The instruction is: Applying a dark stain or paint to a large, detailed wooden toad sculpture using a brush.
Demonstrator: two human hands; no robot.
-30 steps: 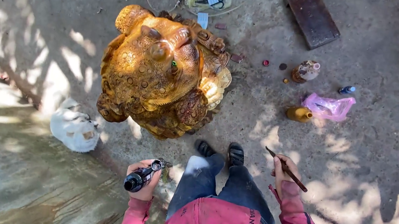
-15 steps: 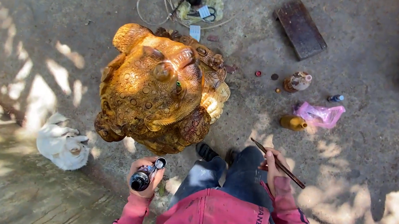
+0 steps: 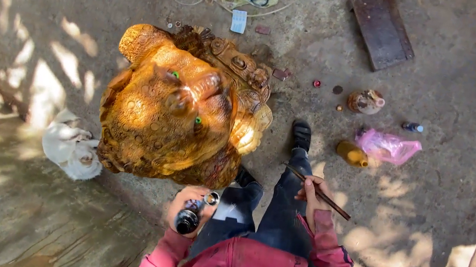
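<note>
Right foot (image 3: 301, 134) now farther forward

The right hand (image 3: 313, 194) with its thin brush (image 3: 318, 193) has drawn in closer to the knee, while the left hand (image 3: 190, 208) has tipped the small dark bottle (image 3: 194, 213) more upright beside the carved toad (image 3: 181, 108).

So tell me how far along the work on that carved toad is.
The carved toad already looks coated glossy amber, with green eyes. In hand: left hand holds a small dark bottle, right hand a thin brush. What remains unpainted can't be told from above.
</note>
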